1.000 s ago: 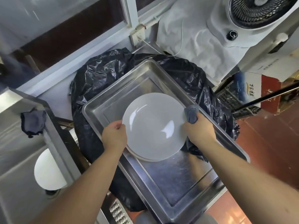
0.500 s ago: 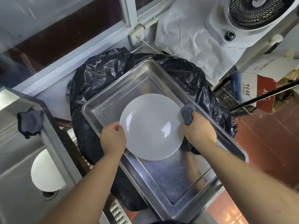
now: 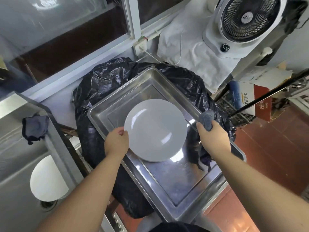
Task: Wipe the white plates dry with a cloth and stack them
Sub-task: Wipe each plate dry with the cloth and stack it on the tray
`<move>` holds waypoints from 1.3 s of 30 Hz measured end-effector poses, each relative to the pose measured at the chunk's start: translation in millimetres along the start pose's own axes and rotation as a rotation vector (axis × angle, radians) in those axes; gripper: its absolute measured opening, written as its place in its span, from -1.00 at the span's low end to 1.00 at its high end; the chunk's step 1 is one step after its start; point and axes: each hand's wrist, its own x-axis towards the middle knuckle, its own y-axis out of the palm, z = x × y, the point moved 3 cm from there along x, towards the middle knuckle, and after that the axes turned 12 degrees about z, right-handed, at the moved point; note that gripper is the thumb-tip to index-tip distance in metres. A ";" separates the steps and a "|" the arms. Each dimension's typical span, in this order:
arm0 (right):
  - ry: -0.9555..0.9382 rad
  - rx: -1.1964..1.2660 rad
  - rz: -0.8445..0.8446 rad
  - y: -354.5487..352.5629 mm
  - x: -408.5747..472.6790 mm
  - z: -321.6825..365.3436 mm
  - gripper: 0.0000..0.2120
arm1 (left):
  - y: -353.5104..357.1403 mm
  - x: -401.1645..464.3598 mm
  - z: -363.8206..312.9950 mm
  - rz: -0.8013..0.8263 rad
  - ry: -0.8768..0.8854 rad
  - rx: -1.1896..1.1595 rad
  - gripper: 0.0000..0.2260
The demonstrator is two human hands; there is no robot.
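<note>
Stainless steel fills most of the view: a large rectangular tray [image 3: 175, 185] sits tilted across a bin lined with a black bag [image 3: 103, 84], and a steel sink [image 3: 15, 164] occupies the 8 o'clock side. On the tray's floor, toward its 12 o'clock half, lies a white plate [image 3: 155, 129], face up and glossy with light reflections. A second rim shows just beneath its lower edge, so it appears to rest on another plate, though how many lie under it cannot be told.

The left hand [image 3: 117, 142] is at the plate's 9 o'clock edge, fingers curled with thumb and fingertips pinching the rim. The right hand [image 3: 213, 136] is at the plate's 3 o'clock side, apart from the plate, fingers closed around a bunched grey-blue cloth [image 3: 206, 118] that pokes out above the knuckles; the cloth's darker tail hangs below the wrist onto the tray.

Down in the sink at 8 o'clock, another white plate [image 3: 46, 180] lies near the drain. A dark rag [image 3: 35, 128] is draped over the sink's rim at 9 o'clock. At 1 o'clock stands a white fan [image 3: 247, 19] with a black grille, and at 3 o'clock a red and white carton [image 3: 260, 101] rests by the red tiled floor [image 3: 267, 156].
</note>
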 end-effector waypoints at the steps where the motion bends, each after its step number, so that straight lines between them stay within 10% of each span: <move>1: -0.010 0.008 -0.004 -2.2 -4.3 2.4 -0.64 | -0.8 -4.4 1.1 0.014 0.005 0.023 -0.82; 18: -0.442 -0.075 0.150 -41.3 -94.8 42.8 -0.66 | -20.7 -161.5 -10.9 -0.180 0.173 0.231 -0.58; 39: -1.180 -0.767 0.464 90.7 -337.7 24.9 -0.59 | -30.5 -479.0 204.5 -0.510 -0.272 0.272 -0.59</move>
